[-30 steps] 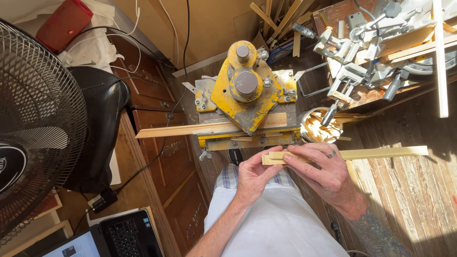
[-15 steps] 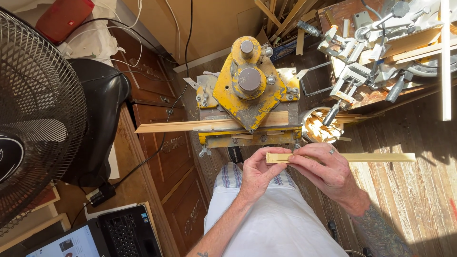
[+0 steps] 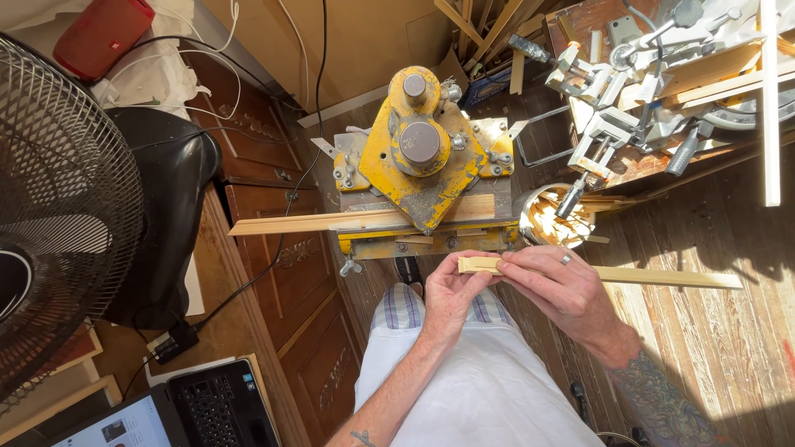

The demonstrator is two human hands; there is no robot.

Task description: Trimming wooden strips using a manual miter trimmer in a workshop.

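Between the fingertips of both hands lies one end of a thin wooden strip (image 3: 613, 275), held level in front of the body. Left hand (image 3: 447, 291) curls under and around the cut end, thumb on top, fingers closed on it; right hand (image 3: 555, 285) closes over the strip just beside it, a ring on one finger, while the rest of the strip runs free toward the right over the plank floor (image 3: 745, 348). Good practice, judged from this grip: keep both pinches near the end, so the long free length does not sag or twist. Just beyond stands a yellow cutting machine (image 3: 422, 165) with a longer moulding strip (image 3: 315, 222) lying across its bed; a can of offcuts (image 3: 551, 219) sits beside it.
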